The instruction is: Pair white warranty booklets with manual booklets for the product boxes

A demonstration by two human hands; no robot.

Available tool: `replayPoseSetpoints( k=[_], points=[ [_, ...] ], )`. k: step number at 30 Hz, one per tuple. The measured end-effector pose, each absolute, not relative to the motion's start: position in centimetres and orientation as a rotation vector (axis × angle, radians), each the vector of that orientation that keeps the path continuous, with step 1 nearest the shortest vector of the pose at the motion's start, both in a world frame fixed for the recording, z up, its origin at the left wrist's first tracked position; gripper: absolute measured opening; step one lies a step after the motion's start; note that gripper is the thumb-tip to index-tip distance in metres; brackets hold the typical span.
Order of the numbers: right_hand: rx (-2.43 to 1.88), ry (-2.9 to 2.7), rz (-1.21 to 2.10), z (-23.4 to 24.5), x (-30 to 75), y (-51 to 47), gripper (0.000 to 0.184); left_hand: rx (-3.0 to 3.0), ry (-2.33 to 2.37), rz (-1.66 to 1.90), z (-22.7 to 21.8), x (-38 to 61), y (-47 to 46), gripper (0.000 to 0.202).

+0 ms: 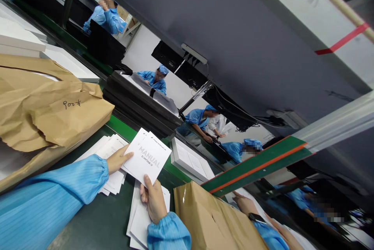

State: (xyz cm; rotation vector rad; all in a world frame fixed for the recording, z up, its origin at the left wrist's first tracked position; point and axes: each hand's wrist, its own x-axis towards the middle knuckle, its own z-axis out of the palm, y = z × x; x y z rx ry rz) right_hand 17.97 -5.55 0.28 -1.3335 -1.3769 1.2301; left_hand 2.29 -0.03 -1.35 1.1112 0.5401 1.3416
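A white booklet printed "MANUAL" [147, 157] is held up between both my hands above a green-topped bench [96, 219]. My left hand [117, 159] pinches its left edge, fingers closed on the paper. My right hand [153, 199] grips its lower corner with the thumb on top. Under my left hand lies a loose pile of white booklets [109, 152]. Another pile of white sheets [139, 219] lies beneath my right hand.
A large crumpled brown paper bag [49, 113] fills the left. A second brown bag [210, 219] stands at the lower right, with a neighbour's hand and watch [251, 211] behind it. A white flat box [189, 160] lies on the conveyor. Several blue-clad workers sit beyond.
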Motion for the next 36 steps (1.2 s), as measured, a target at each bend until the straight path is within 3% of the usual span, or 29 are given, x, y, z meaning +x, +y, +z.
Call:
replayPoseSetpoints(
  k=[36],
  points=[
    [-1.338, -1.387, 1.223, 0.21, 18.04, -5.53, 0.04, 1.156, 0.595, 1.365, -1.53, 2.37, 0.1, 0.057]
  ],
)
